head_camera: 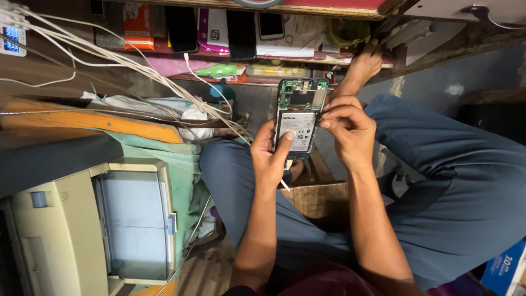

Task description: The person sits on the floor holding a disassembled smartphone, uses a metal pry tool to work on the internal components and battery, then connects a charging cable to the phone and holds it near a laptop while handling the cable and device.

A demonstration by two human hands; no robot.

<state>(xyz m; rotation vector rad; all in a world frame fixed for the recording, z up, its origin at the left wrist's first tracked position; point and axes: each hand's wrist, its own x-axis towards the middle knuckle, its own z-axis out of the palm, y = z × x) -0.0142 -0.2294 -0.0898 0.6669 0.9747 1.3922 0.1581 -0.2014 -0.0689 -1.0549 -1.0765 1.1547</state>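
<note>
An opened phone (298,118) with its back cover off shows a green circuit board at the top and a white-labelled battery below. My left hand (271,156) grips its lower left side, thumb resting on the battery. My right hand (348,129) holds the right edge, fingertips pinching at the upper right of the battery. The phone is held above my knees, which are in blue trousers (438,181). My bare foot (361,66) rests against a shelf beyond it.
A beige printer (93,230) sits at the lower left. White cables (137,63) run across from the upper left. A shelf (246,38) at the top holds several phones and packets. A wooden board (320,200) lies between my legs. A blue box (507,268) is at the lower right.
</note>
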